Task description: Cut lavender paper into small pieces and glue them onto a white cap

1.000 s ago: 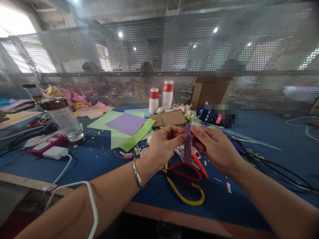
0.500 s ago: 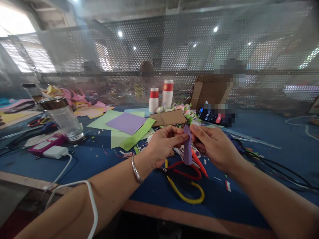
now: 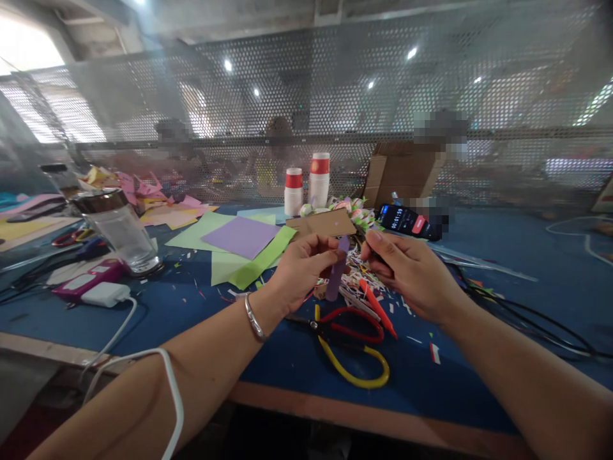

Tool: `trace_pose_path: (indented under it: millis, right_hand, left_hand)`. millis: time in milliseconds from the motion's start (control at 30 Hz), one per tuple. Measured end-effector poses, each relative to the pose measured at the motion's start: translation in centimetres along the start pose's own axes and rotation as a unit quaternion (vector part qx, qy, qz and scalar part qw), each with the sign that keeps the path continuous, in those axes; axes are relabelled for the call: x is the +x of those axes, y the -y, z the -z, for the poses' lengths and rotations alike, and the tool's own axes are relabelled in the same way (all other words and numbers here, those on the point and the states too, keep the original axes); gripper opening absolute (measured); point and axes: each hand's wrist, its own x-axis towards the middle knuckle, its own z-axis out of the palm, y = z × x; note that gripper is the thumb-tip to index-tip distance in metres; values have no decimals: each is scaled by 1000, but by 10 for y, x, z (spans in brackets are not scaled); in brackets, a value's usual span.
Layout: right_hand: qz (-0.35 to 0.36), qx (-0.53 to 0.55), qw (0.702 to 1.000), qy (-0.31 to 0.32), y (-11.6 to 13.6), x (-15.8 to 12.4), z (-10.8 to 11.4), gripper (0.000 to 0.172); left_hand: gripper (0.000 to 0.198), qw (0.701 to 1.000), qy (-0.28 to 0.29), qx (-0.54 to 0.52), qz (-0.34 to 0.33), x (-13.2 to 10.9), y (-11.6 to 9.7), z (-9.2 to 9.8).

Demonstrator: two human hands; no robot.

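A narrow purple paper strip (image 3: 336,281) is pinched upright between the thumb and fingers of my left hand (image 3: 306,265). Its top end looks cut or torn to a point. Just to the right, apart from the strip, my right hand (image 3: 407,265) is closed with the thumb pressed on the curled fingers; whatever lies between them is hidden. Below both hands, scissors (image 3: 354,377) with one red and one yellow handle lie on the table. An orange-red pen (image 3: 378,308) rests beside them. Paper scraps (image 3: 359,271) in a loose heap spread behind the strip.
A purple sheet (image 3: 242,235) tops several green sheets at left. Behind stand paper cups (image 3: 319,179), a cardboard piece (image 3: 325,223), a phone (image 3: 407,220) and a carton (image 3: 402,172). A glass jar (image 3: 124,233) and a purple power strip (image 3: 90,281) stand left. A white cable crosses my left forearm.
My hands have moved apart. The left carried the purple strip left and slightly down, and the right let go of its upper end. A small purple speck now shows over the cardboard.
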Motion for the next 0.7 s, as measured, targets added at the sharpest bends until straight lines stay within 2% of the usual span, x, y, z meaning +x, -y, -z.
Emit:
trace_pose_path:
  millis: [100, 233, 433, 700]
  right_hand:
    - [7, -25, 1000, 1, -4, 2, 2, 50]
    - [38, -129, 991, 9, -9, 5, 9, 53]
    - [70, -288, 954, 43, -4, 6, 15, 56]
    - [88, -339, 935, 51, 0, 4, 16, 57]
  left_hand:
    - [13, 1000, -11, 16, 6, 0, -2, -1]
    - [10, 999, -7, 33, 22, 2, -3, 0]
    - [6, 987, 0, 155, -39, 7, 0, 11]
    - [7, 968, 53, 231, -87, 12, -1, 21]
